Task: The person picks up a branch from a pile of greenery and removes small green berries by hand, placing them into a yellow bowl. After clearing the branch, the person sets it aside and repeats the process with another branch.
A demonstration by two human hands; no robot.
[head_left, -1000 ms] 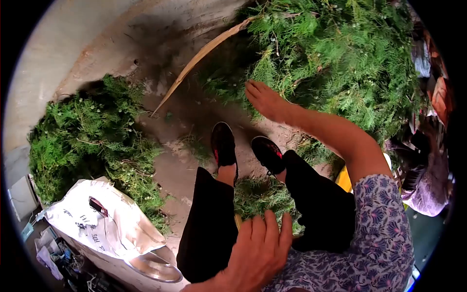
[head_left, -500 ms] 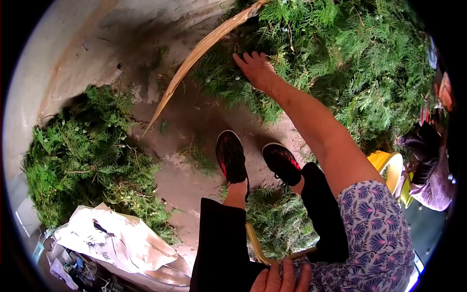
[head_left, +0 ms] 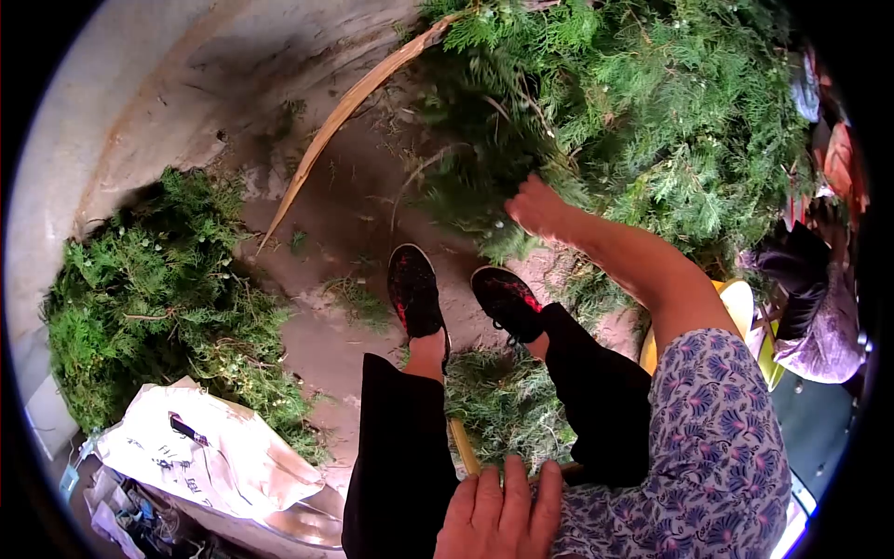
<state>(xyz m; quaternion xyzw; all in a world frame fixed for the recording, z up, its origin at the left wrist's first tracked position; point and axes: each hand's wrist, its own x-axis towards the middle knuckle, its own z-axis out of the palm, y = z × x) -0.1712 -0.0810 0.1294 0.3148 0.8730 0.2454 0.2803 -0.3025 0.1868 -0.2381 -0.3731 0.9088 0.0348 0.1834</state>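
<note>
My right hand (head_left: 535, 207) reaches forward into the big heap of green cypress-like branches (head_left: 652, 121) and is closed in a fist on a leafy branch (head_left: 466, 191) at the heap's near edge. My left hand (head_left: 500, 511) lies flat at the bottom of the view against my lap, fingers extended, holding nothing. It rests just behind a small bunch of cut greenery (head_left: 503, 401) lying between my legs. My feet in black and red shoes (head_left: 414, 289) stand on the bare dirt floor.
A long dry palm stalk (head_left: 345, 112) lies slanted across the ground. A second green pile (head_left: 158, 298) sits at the left, with a white printed bag (head_left: 205, 447) and a metal bowl (head_left: 307, 524) below it. Another person (head_left: 819, 317) sits at the right by a yellow seat (head_left: 745, 307).
My right hand has drawn back from deep in the heap toward my feet, closing on a branch and dragging it along. My left hand has come further up into view.
</note>
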